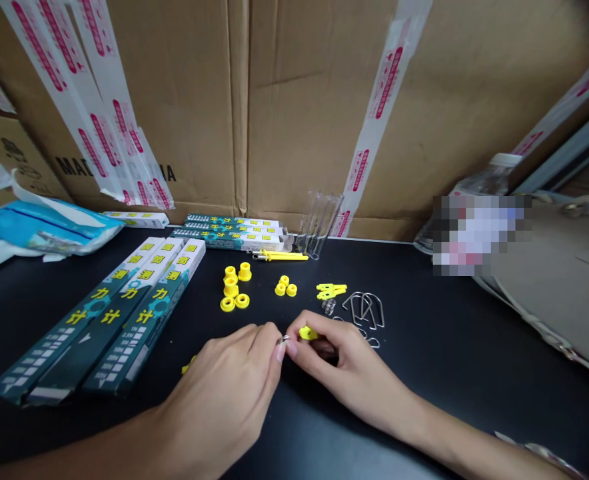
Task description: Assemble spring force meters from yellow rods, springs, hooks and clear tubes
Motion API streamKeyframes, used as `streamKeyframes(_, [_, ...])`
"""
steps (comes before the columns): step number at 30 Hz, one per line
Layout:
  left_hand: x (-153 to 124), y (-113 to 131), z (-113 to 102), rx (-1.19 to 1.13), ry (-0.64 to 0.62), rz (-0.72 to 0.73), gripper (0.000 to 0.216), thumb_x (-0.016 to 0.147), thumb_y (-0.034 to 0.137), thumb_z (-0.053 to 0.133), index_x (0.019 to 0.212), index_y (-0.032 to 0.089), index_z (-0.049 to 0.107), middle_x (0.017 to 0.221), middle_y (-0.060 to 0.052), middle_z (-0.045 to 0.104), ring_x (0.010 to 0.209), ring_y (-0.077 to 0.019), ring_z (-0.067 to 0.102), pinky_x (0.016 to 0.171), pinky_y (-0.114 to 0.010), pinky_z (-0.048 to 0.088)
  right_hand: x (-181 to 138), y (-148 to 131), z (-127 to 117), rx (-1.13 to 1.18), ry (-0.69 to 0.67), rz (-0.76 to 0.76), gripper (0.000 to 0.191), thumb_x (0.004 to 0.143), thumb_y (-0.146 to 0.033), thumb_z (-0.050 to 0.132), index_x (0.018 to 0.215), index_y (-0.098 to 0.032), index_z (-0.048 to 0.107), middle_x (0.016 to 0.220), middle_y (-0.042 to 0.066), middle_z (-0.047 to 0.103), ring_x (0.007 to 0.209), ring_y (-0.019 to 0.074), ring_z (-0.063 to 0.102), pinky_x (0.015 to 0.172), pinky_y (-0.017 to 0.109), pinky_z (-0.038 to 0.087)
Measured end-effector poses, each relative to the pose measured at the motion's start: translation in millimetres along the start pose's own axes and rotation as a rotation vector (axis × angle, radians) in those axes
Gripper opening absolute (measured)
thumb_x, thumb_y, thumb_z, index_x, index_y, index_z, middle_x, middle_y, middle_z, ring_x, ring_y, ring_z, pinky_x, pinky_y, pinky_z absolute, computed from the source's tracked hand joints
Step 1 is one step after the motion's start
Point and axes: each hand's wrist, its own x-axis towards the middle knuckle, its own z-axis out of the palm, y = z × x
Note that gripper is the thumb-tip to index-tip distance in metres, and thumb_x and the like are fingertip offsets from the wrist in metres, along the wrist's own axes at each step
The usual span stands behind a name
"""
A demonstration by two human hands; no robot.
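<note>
"测力计" on green boxes point(105, 331); "MAD" on carton point(184, 100)

A packing storeroom: taped cartons point(294, 107) behind boxed products point(109, 320).

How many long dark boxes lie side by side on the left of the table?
3. The outer box, the middle box and the inner box, nearest the left hand, lie parallel. Similar boxes stacked at the back are not counted.

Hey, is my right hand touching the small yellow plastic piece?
Touching. The head view shows the small yellow plastic piece pinched in the fingertips of the right hand.
</note>
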Motion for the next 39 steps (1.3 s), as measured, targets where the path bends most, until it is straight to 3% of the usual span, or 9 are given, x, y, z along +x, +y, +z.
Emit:
streamKeyframes(4, [-1, 0, 1, -0.018, 0.015, 0.019, 0.035, 0.105, 0.023, 0.021, 0.081, 0.024, 0.047, 0.078, -0.001, 0.062, 0.068, -0.0223, 0.061, 0.060, -0.034, 0.041, 2, -1, -2, 0.232, -0.049, 0.074, 0.032, 0.091, -0.050, 0.066, 0.086, -0.020, 0.056, 0.074, -0.005, 0.044, 0.065, 0.0112, 0.038, 0.060, 0.023, 0.034])
streamKeyframes(8, [-1, -2, 2, -0.054, 0.035, 0.021, 0.038, 0.105, 0.024, 0.018, 0.078, 0.024, 0.045, 0.076, -0.001, 0.061, 0.066, -0.0215, 0.059, 0.059, -0.033, 0.040, 3, 0, -4, 0.287, -0.072, 0.071, 0.034, 0.088, -0.051, 0.069, 0.088, -0.019, 0.058, 0.073, -0.006, 0.042, 0.066, 0.0106, 0.039, 0.062, 0.022, 0.037])
streamKeyframes(17, [-1, -3, 0, -0.058, -0.018, -0.065, 0.038, 0.105, 0.030, 0.017, 0.074, 0.025, 0.039, 0.068, 0.000, 0.059, 0.059, -0.0209, 0.058, 0.056, -0.031, 0.037, 1, 8, -6, -0.244, 0.094, -0.183, 0.016, 0.097, -0.030, 0.059, 0.087, -0.018, 0.063, 0.069, -0.005, 0.049, 0.060, 0.0108, 0.045, 0.058, 0.023, 0.038])
streamKeyframes(26, [-3, -5, 2, 0.074, -0.017, 0.089, 0.032, 0.105, 0.022, 0.021, 0.082, 0.023, 0.044, 0.077, -0.002, 0.062, 0.067, -0.0233, 0.062, 0.059, -0.034, 0.041, -1, 2, -8, -0.290, 0.048, -0.244, 0.015, 0.099, -0.027, 0.057, 0.089, -0.020, 0.067, 0.083, 0.001, 0.069, 0.075, 0.0153, 0.062, 0.071, 0.026, 0.046])
streamKeyframes(32, [1, -8, 4, 0.176, -0.028, 0.125, 0.028, 0.101, 0.010, 0.030, 0.082, 0.022, 0.046, 0.078, -0.003, 0.062, 0.071, -0.0240, 0.063, 0.061, -0.034, 0.045, 0, -1, -3, -0.150, 0.063, -0.169, 0.014, 0.094, -0.021, 0.059, 0.082, -0.019, 0.066, 0.073, -0.003, 0.066, 0.063, 0.0105, 0.056, 0.058, 0.022, 0.039])
streamKeyframes(39, [-1, -10, 12, 0.223, 0.120, 0.183, 0.028, 0.092, -0.001, 0.033, 0.081, 0.022, 0.046, 0.072, -0.001, 0.057, 0.065, -0.0233, 0.061, 0.055, -0.033, 0.041, -1, -7, 2, -0.069, 0.038, -0.025, 0.015, 0.089, -0.017, 0.058, 0.075, -0.018, 0.065, 0.071, -0.003, 0.066, 0.065, 0.0111, 0.056, 0.061, 0.021, 0.041])
